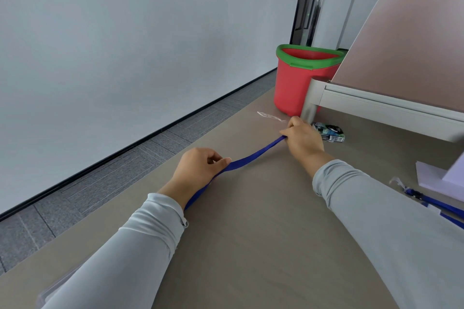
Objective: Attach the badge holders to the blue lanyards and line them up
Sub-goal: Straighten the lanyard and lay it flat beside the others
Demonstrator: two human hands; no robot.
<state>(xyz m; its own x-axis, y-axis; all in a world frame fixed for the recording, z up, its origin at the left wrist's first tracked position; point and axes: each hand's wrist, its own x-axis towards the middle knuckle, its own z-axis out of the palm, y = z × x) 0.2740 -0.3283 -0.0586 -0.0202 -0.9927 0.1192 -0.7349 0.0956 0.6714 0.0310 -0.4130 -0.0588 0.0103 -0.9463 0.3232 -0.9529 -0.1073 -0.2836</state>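
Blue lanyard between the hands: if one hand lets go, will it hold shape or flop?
Likely floppy: the blue lanyard sags between the left hand and right hand even while held. Probably light, as a pinch carries it. A flat strap, it should lie still on the table, not roll.

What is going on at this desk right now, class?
A person holds a blue lanyard stretched between the left hand, which pinches it, and the right hand, which grips its far end. What looks like a clear badge holder lies unattached by the red bin. A second lanyard lies at the right.
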